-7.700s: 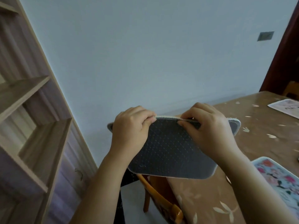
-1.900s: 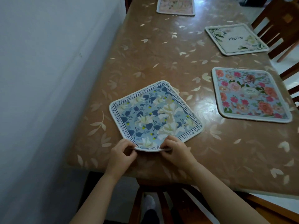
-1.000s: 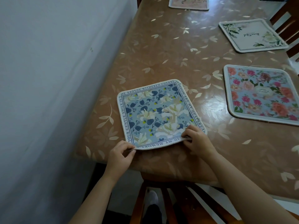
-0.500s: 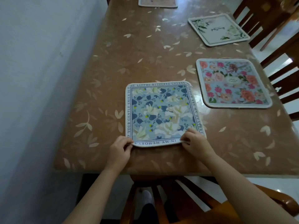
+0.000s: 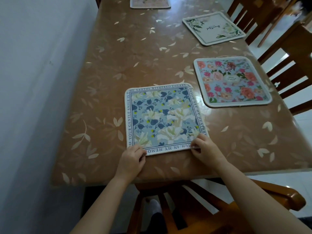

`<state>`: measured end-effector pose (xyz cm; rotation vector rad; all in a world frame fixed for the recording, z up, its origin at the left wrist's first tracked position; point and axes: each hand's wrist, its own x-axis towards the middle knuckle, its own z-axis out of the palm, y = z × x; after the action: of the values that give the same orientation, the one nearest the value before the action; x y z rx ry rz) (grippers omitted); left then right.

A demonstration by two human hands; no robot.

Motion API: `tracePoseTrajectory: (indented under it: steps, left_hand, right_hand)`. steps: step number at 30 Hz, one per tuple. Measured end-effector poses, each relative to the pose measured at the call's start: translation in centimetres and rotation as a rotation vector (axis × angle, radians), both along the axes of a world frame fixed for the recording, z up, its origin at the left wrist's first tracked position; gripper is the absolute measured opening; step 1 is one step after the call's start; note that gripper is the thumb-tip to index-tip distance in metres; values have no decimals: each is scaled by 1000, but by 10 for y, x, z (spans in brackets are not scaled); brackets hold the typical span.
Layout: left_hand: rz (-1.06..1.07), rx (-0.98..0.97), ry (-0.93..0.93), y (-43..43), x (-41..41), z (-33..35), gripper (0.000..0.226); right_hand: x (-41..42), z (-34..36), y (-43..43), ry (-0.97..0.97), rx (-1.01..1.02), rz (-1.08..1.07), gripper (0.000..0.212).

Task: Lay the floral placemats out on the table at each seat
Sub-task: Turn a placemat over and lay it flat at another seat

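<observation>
- The blue placemat (image 5: 162,119) lay flat at the table's (image 5: 135,56) near end, its border reading "YOUR GENTLE SMILE IS", "THE WITHERED CHERRY" and "IN MY MEMO", partly covered.
- The left hand (image 5: 131,160) pinched its near left corner; the right hand (image 5: 205,149) pinched the near right corner.
- The script on the white placemat (image 5: 213,27) and pink rose placemat (image 5: 232,81) was too small to read.
- The farthest placemat (image 5: 150,2) was cut off by the frame.

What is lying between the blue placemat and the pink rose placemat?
Nothing. In the head view, only a bare strip of the leaf-patterned table separates the blue placemat from the pink rose placemat; they do not touch.
</observation>
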<state>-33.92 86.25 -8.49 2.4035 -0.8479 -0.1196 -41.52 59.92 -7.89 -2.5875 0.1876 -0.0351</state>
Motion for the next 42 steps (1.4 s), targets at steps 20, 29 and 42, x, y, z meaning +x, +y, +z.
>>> tracePoseTrajectory:
  steps: [20,29,42]
  left_hand:
    - [67,117,6,35,-2,-7,26]
    - [95,95,41,30,-4,-8,15]
    - [99,78,44,33,-13,-7,20]
  right_hand:
    - [-9,-2,24,37,-51,197,6]
    - [-13,-2,26,36,-27,123,7]
    - [-20,1,28,107,-34,135,0]
